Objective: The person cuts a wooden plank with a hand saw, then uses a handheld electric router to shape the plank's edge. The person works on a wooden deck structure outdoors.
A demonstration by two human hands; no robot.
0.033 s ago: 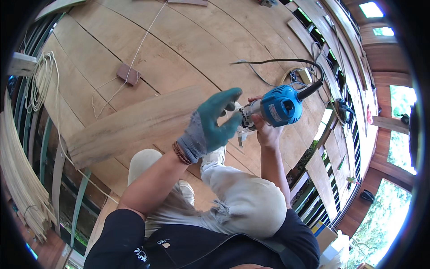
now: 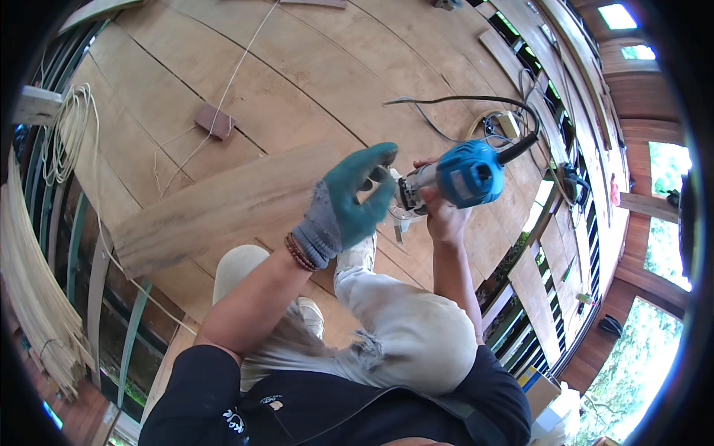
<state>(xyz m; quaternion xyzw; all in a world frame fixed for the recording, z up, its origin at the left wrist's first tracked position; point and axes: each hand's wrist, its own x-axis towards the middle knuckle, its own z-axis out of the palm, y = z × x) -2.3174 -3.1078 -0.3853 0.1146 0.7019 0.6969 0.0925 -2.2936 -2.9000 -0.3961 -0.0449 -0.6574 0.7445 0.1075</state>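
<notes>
One corded blue trim router (image 2: pixel 470 177), gripped in the bare right hand (image 2: pixel 446 221); gloved left hand (image 2: pixel 352 199), fingers parted, beside its base (image 2: pixel 407 195).

left hand (image 2: pixel 353 195): glove coating teal, matt, rubber-like; cuff (image 2: pixel 318 232) grey, coarse knit cloth. right hand (image 2: pixel 446 217) around power tool (image 2: pixel 470 175): housing smooth blue plastic, slight sheen; collar (image 2: pixel 425 181), on the side toward the left hand, silvery metal. cord sleeve (image 2: pixel 518 149), beyond the right hand: black, matt, rubber-like. board (image 2: pixel 216 204), left of the left hand: matt wood, streaky grain. floor panels (image 2: pixel 312 44), beyond both hands: matt wood, fairly smooth. trousers (image 2: pixel 416 327), nearer the body than both hands: pale cloth, frayed patch.
</notes>
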